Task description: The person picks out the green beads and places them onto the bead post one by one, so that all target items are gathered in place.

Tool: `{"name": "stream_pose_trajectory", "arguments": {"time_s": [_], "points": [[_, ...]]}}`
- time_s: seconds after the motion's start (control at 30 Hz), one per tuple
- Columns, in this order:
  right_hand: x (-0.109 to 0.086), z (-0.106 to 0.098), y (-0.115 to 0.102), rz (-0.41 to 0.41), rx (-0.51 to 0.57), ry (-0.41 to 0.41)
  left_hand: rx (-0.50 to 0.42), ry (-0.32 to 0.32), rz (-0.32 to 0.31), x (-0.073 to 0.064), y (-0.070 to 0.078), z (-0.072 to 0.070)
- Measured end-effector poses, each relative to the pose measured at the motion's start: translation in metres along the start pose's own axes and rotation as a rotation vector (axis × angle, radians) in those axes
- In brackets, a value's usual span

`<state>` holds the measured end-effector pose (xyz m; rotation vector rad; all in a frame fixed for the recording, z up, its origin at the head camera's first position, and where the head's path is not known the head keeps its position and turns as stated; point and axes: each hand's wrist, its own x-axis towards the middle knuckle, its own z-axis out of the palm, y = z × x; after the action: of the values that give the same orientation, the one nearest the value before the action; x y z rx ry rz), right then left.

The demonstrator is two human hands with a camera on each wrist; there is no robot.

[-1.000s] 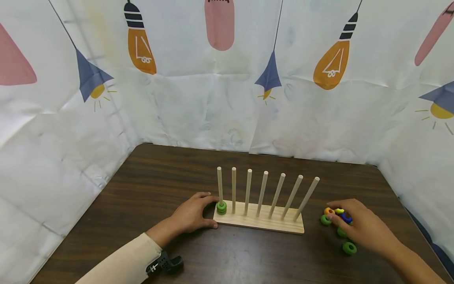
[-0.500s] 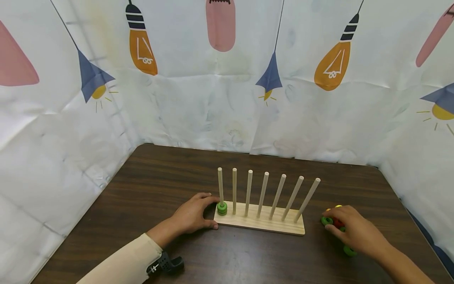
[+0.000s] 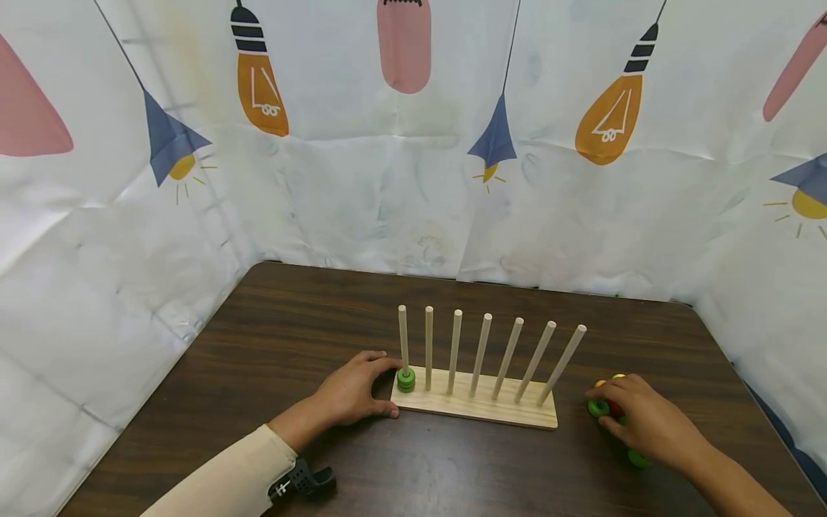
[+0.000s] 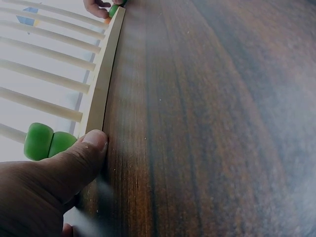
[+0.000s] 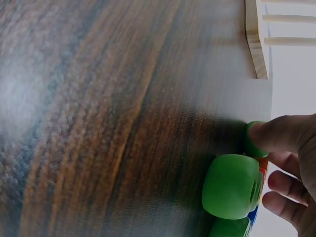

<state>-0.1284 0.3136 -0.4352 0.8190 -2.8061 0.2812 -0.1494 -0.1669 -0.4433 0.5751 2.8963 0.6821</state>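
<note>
Brown table [image 3: 439,474], right fingers [image 3: 611,388] now pinching green ring [image 3: 597,408]

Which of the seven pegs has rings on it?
The leftmost peg, nearest the left hand: green rings sit at its base; the other six are bare.

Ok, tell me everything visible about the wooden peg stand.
The peg stand is pale and looks wooden: a flat rectangular base with seven rods rising from it. It stands on the dark table. Two green rings circle the leftmost rod; the other six are bare. The left grip holds the base's left end.
</note>
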Motion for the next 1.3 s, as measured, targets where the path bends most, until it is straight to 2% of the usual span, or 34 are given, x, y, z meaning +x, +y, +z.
{"name": "stream_pose_trajectory", "arguments": {"time_s": [0.2, 0.37, 0.43, 0.63, 0.83, 1.07, 1.3], "points": [[0.001, -0.001, 0.001, -0.007, -0.005, -0.014, -0.004, 0.003, 0.009, 0.000, 0.000, 0.000], [0.008, -0.013, -0.004, 0.054, 0.092, -0.056, 0.000, 0.004, 0.010, 0.000, 0.000, 0.000], [0.011, -0.020, -0.006, 0.060, 0.120, -0.037, 0.001, 0.002, 0.010, 0.001, -0.001, 0.000], [0.019, -0.038, -0.012, -0.008, 0.109, 0.074, 0.003, 0.000, 0.010, 0.001, -0.002, 0.000], [0.026, -0.055, -0.015, -0.039, 0.097, 0.104, 0.008, -0.004, 0.005, 0.002, -0.002, 0.001], [0.036, -0.074, -0.017, -0.114, 0.092, 0.177, 0.010, -0.001, 0.013, 0.002, -0.003, 0.001], [0.042, -0.093, -0.021, -0.106, 0.086, 0.171, 0.006, -0.002, 0.014, 0.003, -0.003, 0.001]]}}
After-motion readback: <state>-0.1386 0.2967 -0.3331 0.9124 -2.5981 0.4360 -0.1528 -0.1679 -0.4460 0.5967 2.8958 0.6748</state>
